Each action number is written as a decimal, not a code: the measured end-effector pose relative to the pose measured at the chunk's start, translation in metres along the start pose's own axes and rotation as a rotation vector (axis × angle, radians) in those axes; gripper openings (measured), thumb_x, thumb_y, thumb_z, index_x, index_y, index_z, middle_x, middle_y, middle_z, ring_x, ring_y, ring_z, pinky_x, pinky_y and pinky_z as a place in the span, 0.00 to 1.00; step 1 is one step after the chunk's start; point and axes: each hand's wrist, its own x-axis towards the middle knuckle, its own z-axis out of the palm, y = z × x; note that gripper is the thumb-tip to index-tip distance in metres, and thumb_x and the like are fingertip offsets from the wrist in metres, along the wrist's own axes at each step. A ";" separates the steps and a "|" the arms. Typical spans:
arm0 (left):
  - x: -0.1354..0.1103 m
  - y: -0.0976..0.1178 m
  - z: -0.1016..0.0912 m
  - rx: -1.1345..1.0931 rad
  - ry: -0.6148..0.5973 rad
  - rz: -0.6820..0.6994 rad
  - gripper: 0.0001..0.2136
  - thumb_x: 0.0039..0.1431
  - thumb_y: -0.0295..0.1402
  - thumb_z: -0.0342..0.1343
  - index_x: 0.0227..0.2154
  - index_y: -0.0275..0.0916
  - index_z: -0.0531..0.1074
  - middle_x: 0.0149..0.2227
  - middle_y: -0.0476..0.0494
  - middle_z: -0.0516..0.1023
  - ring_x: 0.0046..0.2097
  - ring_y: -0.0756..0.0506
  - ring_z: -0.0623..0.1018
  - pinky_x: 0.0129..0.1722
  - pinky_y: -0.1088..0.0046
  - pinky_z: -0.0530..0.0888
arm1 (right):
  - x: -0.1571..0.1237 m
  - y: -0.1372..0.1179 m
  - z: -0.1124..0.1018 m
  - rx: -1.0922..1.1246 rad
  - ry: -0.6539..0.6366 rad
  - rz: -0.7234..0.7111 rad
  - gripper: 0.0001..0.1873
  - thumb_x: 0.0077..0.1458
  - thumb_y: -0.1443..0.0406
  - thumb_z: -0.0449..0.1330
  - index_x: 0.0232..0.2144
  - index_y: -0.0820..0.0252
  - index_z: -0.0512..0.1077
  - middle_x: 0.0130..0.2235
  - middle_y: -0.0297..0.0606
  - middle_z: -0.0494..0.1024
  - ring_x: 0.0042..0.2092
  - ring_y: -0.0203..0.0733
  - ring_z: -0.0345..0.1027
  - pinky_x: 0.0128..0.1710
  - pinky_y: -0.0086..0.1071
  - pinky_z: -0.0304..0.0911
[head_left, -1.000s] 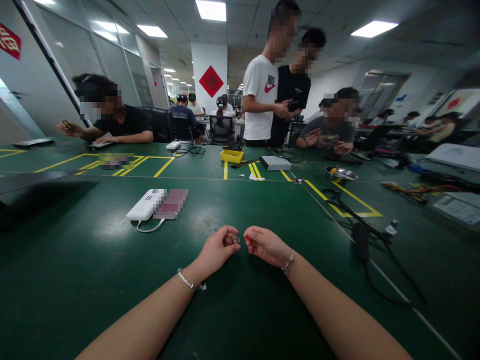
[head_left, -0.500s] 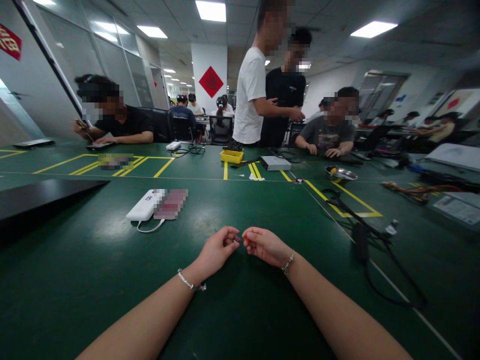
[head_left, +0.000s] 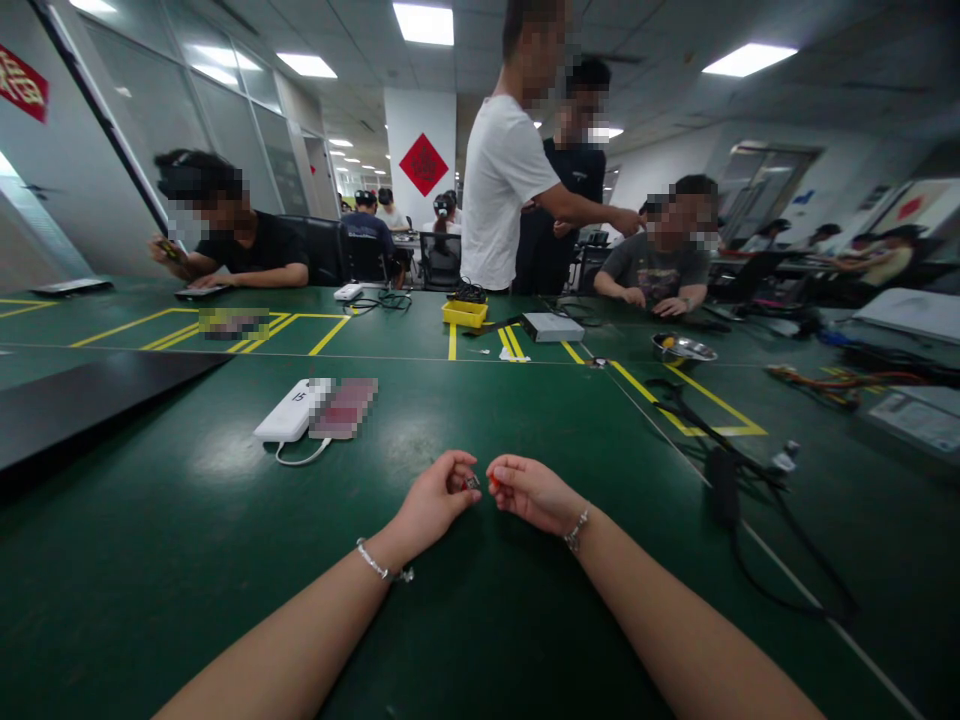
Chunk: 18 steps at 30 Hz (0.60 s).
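Note:
Just above the green table (head_left: 450, 640), my left hand (head_left: 436, 492) is closed, thumb and fingers pinching a small metallic piece (head_left: 472, 482) with a bit of red on it. Its exact kind is too small to tell. Facing it across a narrow gap, my right hand (head_left: 534, 492) is closed on a small orange piece (head_left: 493, 480), mostly hidden by the fingers. The two pieces are apart. Beyond my left hand lies a white power bank (head_left: 292, 412) with a short white cable, beside a blurred-out flat item (head_left: 343, 408).
A black cable with an adapter (head_left: 722, 485) runs along the right. Farther back are a yellow tray (head_left: 464, 314), a grey box (head_left: 553, 327) and a metal bowl (head_left: 701, 352). A black panel (head_left: 97, 400) stands at left. Several people sit or stand around.
My hands have drawn very slightly apart, and the metallic piece shows more clearly in my left fingers. Behind the table, the standing person in white has stretched an arm to the right.

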 end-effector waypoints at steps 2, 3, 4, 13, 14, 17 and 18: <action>0.000 0.001 0.000 0.038 0.022 -0.010 0.16 0.41 0.24 0.55 0.36 0.38 0.61 0.28 0.52 0.65 0.31 0.53 0.68 0.32 0.76 0.67 | 0.000 0.000 0.000 0.004 0.000 0.000 0.07 0.45 0.66 0.56 0.29 0.64 0.65 0.24 0.34 0.69 0.25 0.29 0.62 0.28 0.26 0.56; -0.001 0.002 0.000 0.054 0.028 -0.014 0.17 0.40 0.24 0.55 0.36 0.38 0.61 0.28 0.52 0.65 0.31 0.53 0.68 0.32 0.77 0.67 | 0.000 0.000 0.000 0.008 -0.001 -0.003 0.07 0.45 0.66 0.57 0.29 0.64 0.65 0.25 0.34 0.69 0.26 0.29 0.62 0.29 0.27 0.57; -0.001 0.002 0.000 0.068 0.031 -0.018 0.17 0.40 0.25 0.55 0.36 0.39 0.62 0.27 0.53 0.64 0.31 0.53 0.68 0.31 0.77 0.67 | -0.001 0.000 0.000 0.011 -0.003 -0.007 0.07 0.44 0.67 0.57 0.29 0.64 0.65 0.26 0.34 0.70 0.26 0.29 0.62 0.30 0.27 0.57; -0.002 0.007 -0.001 0.064 0.023 -0.024 0.16 0.41 0.25 0.55 0.37 0.38 0.62 0.28 0.52 0.65 0.31 0.52 0.68 0.31 0.76 0.67 | -0.001 -0.001 0.003 0.012 0.013 -0.012 0.08 0.42 0.66 0.59 0.28 0.63 0.66 0.27 0.35 0.70 0.26 0.29 0.63 0.30 0.28 0.58; -0.001 0.007 -0.001 0.053 0.018 -0.023 0.16 0.41 0.25 0.54 0.37 0.38 0.62 0.28 0.51 0.66 0.31 0.52 0.68 0.32 0.75 0.67 | -0.001 -0.001 0.003 0.012 0.014 -0.010 0.08 0.42 0.66 0.59 0.28 0.63 0.66 0.27 0.35 0.70 0.26 0.29 0.63 0.30 0.28 0.58; -0.001 0.005 -0.001 0.026 -0.002 -0.013 0.16 0.42 0.25 0.54 0.37 0.38 0.61 0.29 0.50 0.67 0.31 0.52 0.69 0.33 0.74 0.67 | -0.001 -0.001 0.003 0.015 0.007 -0.010 0.08 0.43 0.66 0.58 0.29 0.63 0.66 0.27 0.35 0.70 0.26 0.29 0.63 0.30 0.28 0.57; -0.001 0.004 -0.001 0.016 -0.011 -0.008 0.16 0.43 0.25 0.53 0.38 0.38 0.61 0.29 0.50 0.67 0.31 0.52 0.70 0.33 0.74 0.67 | -0.001 -0.001 0.002 0.017 0.004 -0.009 0.08 0.43 0.66 0.58 0.29 0.64 0.66 0.27 0.35 0.70 0.26 0.29 0.63 0.30 0.28 0.57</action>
